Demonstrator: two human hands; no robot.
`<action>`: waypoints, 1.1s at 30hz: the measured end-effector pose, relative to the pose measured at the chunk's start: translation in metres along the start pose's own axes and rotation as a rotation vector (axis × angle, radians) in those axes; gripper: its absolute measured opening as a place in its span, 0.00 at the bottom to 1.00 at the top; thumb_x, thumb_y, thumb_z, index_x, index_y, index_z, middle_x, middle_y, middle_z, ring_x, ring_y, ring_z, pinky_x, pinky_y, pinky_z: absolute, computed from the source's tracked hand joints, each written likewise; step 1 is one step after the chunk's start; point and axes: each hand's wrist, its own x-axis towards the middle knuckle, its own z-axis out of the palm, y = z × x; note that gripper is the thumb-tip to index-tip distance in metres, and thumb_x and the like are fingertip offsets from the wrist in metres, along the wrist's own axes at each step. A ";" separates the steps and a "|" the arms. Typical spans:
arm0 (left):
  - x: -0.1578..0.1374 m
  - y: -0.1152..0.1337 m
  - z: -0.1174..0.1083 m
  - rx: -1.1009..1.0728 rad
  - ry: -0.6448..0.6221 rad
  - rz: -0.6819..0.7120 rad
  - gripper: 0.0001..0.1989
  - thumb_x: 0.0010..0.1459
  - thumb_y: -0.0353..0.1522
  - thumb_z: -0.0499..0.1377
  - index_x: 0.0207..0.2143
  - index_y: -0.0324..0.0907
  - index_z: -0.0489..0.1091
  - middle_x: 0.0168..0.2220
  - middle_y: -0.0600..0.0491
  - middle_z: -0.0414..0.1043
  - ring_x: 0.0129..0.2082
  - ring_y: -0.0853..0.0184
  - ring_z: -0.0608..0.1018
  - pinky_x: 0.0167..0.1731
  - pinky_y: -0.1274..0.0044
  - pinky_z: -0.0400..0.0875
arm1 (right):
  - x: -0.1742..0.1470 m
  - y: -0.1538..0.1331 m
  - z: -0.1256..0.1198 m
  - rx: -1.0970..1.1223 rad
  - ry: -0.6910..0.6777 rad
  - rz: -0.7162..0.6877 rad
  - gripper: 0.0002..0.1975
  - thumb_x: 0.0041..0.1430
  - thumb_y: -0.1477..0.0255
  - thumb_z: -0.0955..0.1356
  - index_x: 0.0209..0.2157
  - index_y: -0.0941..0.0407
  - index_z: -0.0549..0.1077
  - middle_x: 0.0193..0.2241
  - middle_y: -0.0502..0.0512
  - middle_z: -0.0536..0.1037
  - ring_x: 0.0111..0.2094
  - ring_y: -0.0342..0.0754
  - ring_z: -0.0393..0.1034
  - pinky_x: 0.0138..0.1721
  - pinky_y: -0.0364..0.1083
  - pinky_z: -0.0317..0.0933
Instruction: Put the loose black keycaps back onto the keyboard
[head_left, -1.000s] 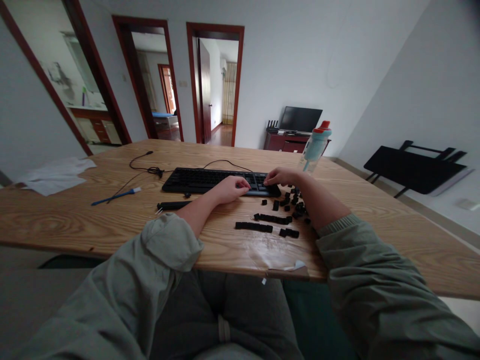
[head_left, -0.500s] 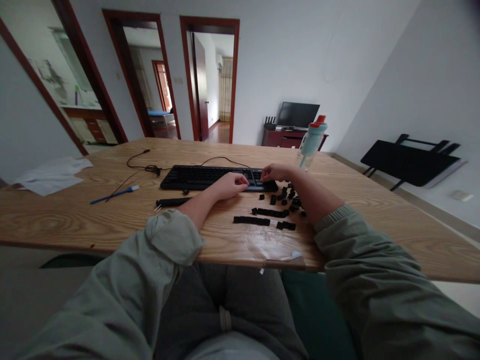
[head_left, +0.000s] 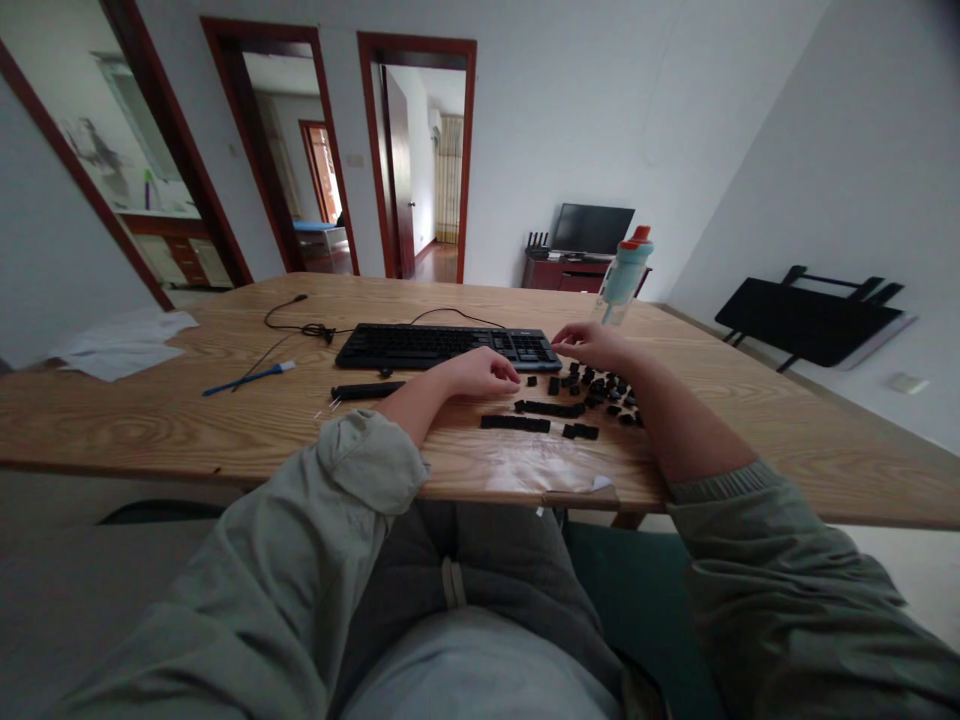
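Observation:
A black keyboard (head_left: 420, 345) lies across the table, its right-hand key block showing between my hands. My left hand (head_left: 487, 373) is closed in front of its near edge, fingers curled toward the thumb; anything in them is too small to make out. My right hand (head_left: 592, 345) is at the keyboard's right end, with bent fingertips closed against that edge. Loose black keycaps (head_left: 592, 385) are scattered below my right hand. Nearer to me lie a row of keycaps (head_left: 514, 424), another row (head_left: 551, 408) and a short piece (head_left: 580, 431).
Left of my forearm lie a black bar-shaped object (head_left: 366, 391), thin white-tipped prongs (head_left: 330, 407) and a blue brush (head_left: 244, 379). A cable (head_left: 319, 331) loops behind them. White paper (head_left: 124, 343) is at far left; a bottle (head_left: 624, 275) stands behind my right hand.
My right hand has moved from over the keyboard's right key block to its right end. My left hand has drawn back slightly toward me, off the keys. The view has shifted a little.

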 end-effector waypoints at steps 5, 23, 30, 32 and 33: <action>-0.002 0.003 -0.001 0.050 -0.098 -0.005 0.16 0.50 0.39 0.65 0.38 0.40 0.82 0.34 0.52 0.82 0.35 0.65 0.77 0.36 0.77 0.67 | -0.007 0.001 0.010 -0.031 -0.057 0.003 0.14 0.58 0.64 0.69 0.40 0.58 0.80 0.34 0.56 0.81 0.31 0.46 0.72 0.33 0.43 0.62; 0.010 -0.014 0.000 -0.090 0.247 -0.120 0.11 0.50 0.37 0.62 0.31 0.38 0.77 0.26 0.54 0.74 0.24 0.71 0.69 0.26 0.77 0.62 | -0.013 -0.045 0.023 0.162 0.058 -0.149 0.16 0.58 0.67 0.69 0.45 0.58 0.80 0.32 0.54 0.80 0.28 0.44 0.68 0.32 0.43 0.62; 0.012 -0.007 0.002 -0.246 0.443 -0.295 0.10 0.53 0.39 0.59 0.32 0.41 0.72 0.19 0.59 0.62 0.18 0.72 0.62 0.21 0.77 0.57 | -0.019 -0.072 0.030 0.051 0.117 -0.245 0.18 0.60 0.67 0.68 0.51 0.51 0.80 0.44 0.54 0.82 0.38 0.49 0.74 0.42 0.46 0.65; 0.013 -0.005 0.002 -0.257 0.481 -0.248 0.10 0.53 0.39 0.60 0.31 0.41 0.71 0.20 0.59 0.63 0.20 0.72 0.63 0.23 0.77 0.58 | -0.017 -0.072 0.033 0.043 0.114 -0.246 0.17 0.61 0.66 0.68 0.51 0.51 0.80 0.43 0.54 0.82 0.37 0.49 0.74 0.42 0.45 0.65; 0.014 -0.004 0.002 -0.271 0.500 -0.235 0.10 0.53 0.38 0.59 0.30 0.41 0.71 0.21 0.58 0.64 0.20 0.72 0.63 0.24 0.77 0.59 | -0.015 -0.071 0.034 0.041 0.120 -0.253 0.17 0.61 0.67 0.68 0.50 0.51 0.80 0.43 0.54 0.82 0.37 0.48 0.74 0.42 0.45 0.65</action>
